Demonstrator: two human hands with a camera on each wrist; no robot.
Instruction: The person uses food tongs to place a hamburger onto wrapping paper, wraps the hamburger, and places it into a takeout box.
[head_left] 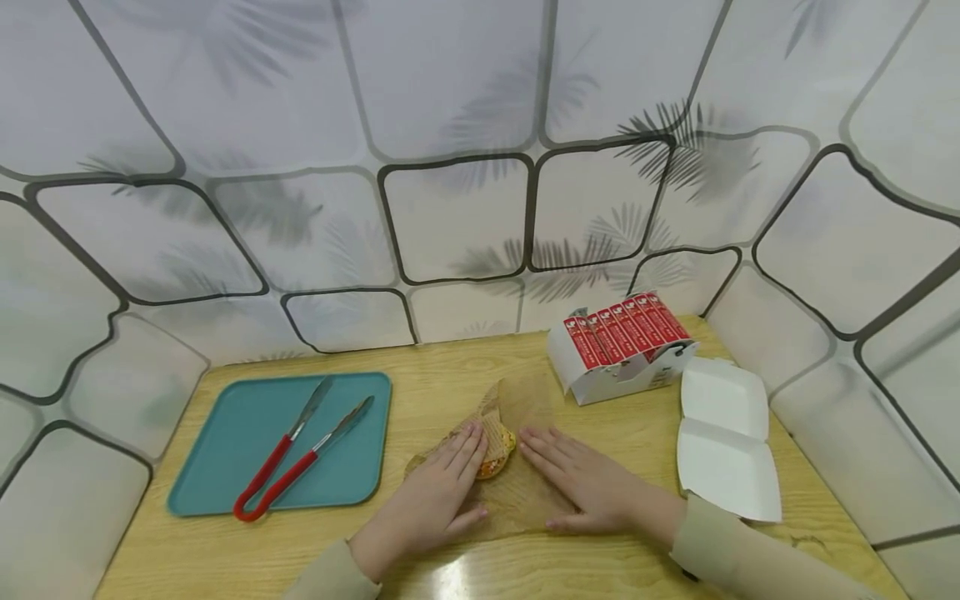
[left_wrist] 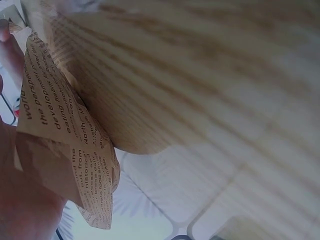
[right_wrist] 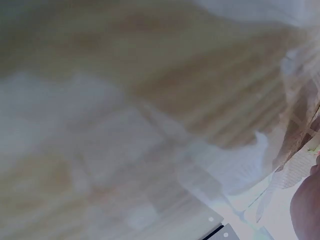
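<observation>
Wooden table (head_left: 420, 392), light grain, tiled wall with palm-leaf print behind it.

Centre of table, near edge: a sheet of brown wrapping paper (head_left: 525, 492) lies spread out, its far corner standing up at about 12 o'clock from the hands. On the paper sits a small food item (head_left: 497, 454), orange and yellow, partly covered by a fold of the paper.

Left hand (head_left: 435, 500): palm down, fingers straight and together, pressing flat on the paper, fingertips touching the food item from its 8 o'clock side. Nothing gripped.

Right hand (head_left: 581, 483): also flat, fingers extended and slightly spread, pressing the paper just at 3 o'clock of the food item. Nothing gripped.

Left wrist view: printed brown paper (left_wrist: 65, 145) with dark lettering, crumpled edge lifted off the table; the hand shows only as a blur at the frame edge. Right wrist view is too blurred to read beyond wood grain.

At 9 o'clock of the hands, well apart: a teal tray (head_left: 225, 417) holding 1 pair of tongs (head_left: 300, 454) with red handles, lying diagonally.

At 2 o'clock: a white carton (head_left: 626, 358) holding a row of red packets, standing by the wall. At 3 o'clock: an open white box (head_left: 723, 437), lid folded flat.
</observation>
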